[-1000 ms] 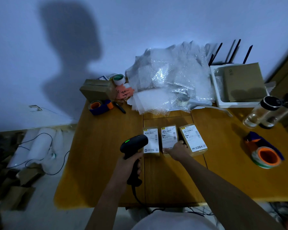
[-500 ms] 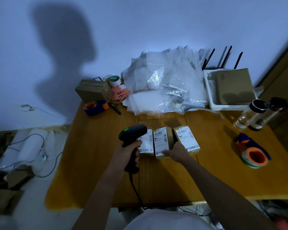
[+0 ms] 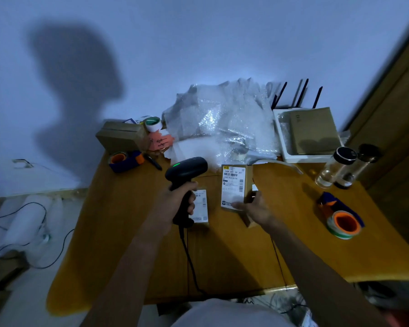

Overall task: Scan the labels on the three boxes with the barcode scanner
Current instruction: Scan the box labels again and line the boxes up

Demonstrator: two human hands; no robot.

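My left hand (image 3: 178,199) grips the handle of a black barcode scanner (image 3: 187,169) with a green light on top; its head points toward the far side of the table. A small cardboard box (image 3: 201,207) with a white label lies flat just right of that hand, partly hidden by it. My right hand (image 3: 254,207) holds a second labelled box (image 3: 234,185) lifted and tilted, label facing me. Only a sliver of a third box (image 3: 254,187) shows behind the held box and my right hand.
On the wooden table (image 3: 132,220) lie a bubble-wrap heap (image 3: 222,121), a white tray with a cardboard box (image 3: 309,131), two glass bottles (image 3: 335,166), tape dispensers at left (image 3: 125,159) and right (image 3: 342,220), and a brown box (image 3: 121,136). The scanner cable (image 3: 189,260) trails toward me.
My right hand has picked the middle box up off the table and tilted its label toward me. The scanner has risen slightly and the camera view has moved closer.
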